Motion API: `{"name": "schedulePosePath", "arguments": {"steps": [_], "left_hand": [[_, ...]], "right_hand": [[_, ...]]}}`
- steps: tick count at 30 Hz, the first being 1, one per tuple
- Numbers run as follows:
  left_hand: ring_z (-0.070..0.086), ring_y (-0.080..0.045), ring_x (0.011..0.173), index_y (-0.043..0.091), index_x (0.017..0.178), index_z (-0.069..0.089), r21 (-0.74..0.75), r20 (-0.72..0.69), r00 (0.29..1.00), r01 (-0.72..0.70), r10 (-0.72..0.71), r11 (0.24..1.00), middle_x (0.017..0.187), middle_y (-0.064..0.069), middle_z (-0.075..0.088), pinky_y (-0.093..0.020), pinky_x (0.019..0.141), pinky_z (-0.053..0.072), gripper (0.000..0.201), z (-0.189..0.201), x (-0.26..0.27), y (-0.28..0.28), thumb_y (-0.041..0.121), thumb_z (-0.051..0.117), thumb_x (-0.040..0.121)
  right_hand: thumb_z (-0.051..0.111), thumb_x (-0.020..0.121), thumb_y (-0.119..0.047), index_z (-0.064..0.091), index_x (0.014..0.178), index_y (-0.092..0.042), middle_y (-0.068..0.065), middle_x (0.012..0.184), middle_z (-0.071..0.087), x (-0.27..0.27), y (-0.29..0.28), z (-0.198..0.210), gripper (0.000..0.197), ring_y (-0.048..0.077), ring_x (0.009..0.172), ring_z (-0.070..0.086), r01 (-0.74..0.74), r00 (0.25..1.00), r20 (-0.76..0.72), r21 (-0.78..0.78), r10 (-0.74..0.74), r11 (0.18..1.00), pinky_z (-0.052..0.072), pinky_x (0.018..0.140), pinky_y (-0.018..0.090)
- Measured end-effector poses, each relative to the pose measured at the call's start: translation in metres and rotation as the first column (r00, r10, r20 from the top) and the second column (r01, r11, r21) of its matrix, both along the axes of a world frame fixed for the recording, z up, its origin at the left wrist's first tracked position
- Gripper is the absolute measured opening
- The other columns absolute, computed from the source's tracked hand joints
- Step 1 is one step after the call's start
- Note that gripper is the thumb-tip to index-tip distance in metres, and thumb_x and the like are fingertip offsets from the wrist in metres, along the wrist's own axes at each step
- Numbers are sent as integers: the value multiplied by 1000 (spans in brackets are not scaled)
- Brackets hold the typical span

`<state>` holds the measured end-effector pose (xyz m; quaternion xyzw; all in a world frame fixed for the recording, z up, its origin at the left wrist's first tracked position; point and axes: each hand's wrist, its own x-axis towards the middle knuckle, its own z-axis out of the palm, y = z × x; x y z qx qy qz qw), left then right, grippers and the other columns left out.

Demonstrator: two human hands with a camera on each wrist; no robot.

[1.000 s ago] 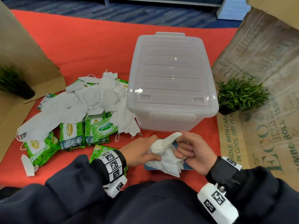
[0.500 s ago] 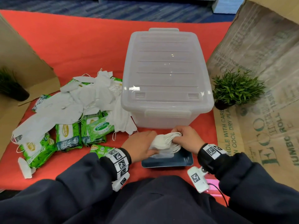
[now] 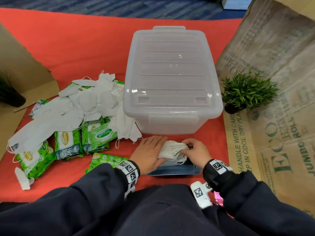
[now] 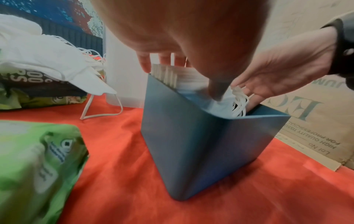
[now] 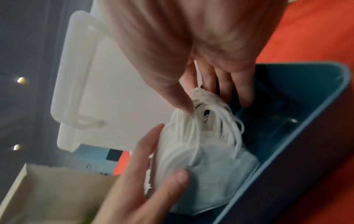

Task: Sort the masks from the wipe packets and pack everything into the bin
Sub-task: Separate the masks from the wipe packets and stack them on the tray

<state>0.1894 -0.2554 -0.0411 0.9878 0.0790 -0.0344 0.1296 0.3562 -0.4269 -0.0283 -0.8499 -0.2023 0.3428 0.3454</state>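
Both hands have come down since a second ago: the bundle of masks (image 3: 172, 149) that was held up in front of the chest is now being pushed into the small blue box (image 3: 175, 171), which stands on the red cloth (image 3: 76, 48) just in front of the clear bin (image 3: 172, 79). The left hand (image 3: 150, 153) lies along the left side of the bundle with its fingers fairly straight and the thumb on the near face, steadying it; the right hand (image 3: 196, 151) curls its fingers (image 5: 226, 84) over the ear loops (image 5: 212, 115) at the other end and tucks them down. From the left wrist view the masks stand on edge in the box, their tops a little above the rim, with free room left on the right-hand side. As for progress, I judge the sorting to be at an early stage: only this one bundle is in the blue box, while a loose heap of masks (image 3: 71, 109) lies to the left of the bin, draped over and mixed with the green wipe packets (image 3: 98, 135). One more packet (image 3: 109, 160) lies close to the left wrist, and a single folded mask (image 3: 23, 178) sits apart at the near left. The bin has its lid on, and nothing can be seen inside it through the cloudy plastic. Left to do, as I see it: gather the remaining masks, collect the packets, take the lid off and pack it all in. A small potted plant (image 3: 247, 91) stands to the right of the bin against a cardboard sheet (image 3: 281, 65).
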Motion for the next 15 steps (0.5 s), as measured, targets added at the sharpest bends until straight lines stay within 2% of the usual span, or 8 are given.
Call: {"name": "schedulePosePath", "arguments": {"steps": [2, 3, 6, 9, 12, 15], "left_hand": [[36, -27, 145, 18, 162, 17, -24, -30, 999, -15, 14, 1000, 160, -6, 36, -47, 119, 31, 88, -2, -1, 1, 63, 50, 94], [35, -26, 146, 18, 163, 14, -35, -36, 999, -25, 24, 999, 161, -5, 35, -46, 120, 29, 91, -3, -2, 3, 65, 49, 94], [35, -26, 145, 18, 162, 13, -89, -43, 998, -50, 46, 995, 161, -6, 34, -46, 119, 33, 103, -4, -7, 12, 78, 48, 87], [34, -23, 146, 20, 162, 16, -253, -59, 983, -185, 175, 950, 162, -6, 32, -41, 121, 32, 111, 2, -20, 26, 77, 63, 79], [41, -16, 139, 23, 158, 30, -431, -50, 927, -357, 373, 829, 153, -2, 41, -32, 115, 35, 95, 9, -43, 44, 64, 71, 83], [53, -11, 126, 27, 145, 49, -489, -62, 871, -453, 488, 746, 137, 4, 56, -32, 108, 42, 68, 11, -74, 71, 58, 69, 89]], "right_hand": [[77, 79, -10, 69, 99, -28, -6, 101, 74, -5, 2, -1, 28, 15, 97, 71, 141, 984, -112, 49, -135, 989, 57, 94, 42], [76, 80, -10, 68, 101, -28, -4, 104, 73, -7, 2, -2, 29, 16, 100, 70, 204, 970, -149, 71, -192, 976, 56, 95, 43], [75, 85, -10, 68, 107, -24, -3, 111, 69, -11, 3, 7, 27, 15, 107, 66, 301, 944, -182, 128, -276, 945, 52, 95, 34], [73, 89, -12, 68, 109, -26, -7, 117, 68, -17, -1, 22, 25, 6, 113, 60, 302, 950, -152, 204, -275, 931, 47, 98, 30], [72, 90, -13, 71, 105, -31, -12, 113, 71, -26, 2, 32, 24, 2, 114, 60, 248, 968, -112, 272, -225, 930, 48, 100, 31], [75, 88, -13, 73, 97, -30, -11, 107, 74, -39, 14, 40, 20, 10, 110, 65, 197, 979, -103, 306, -173, 931, 52, 98, 39]]}}
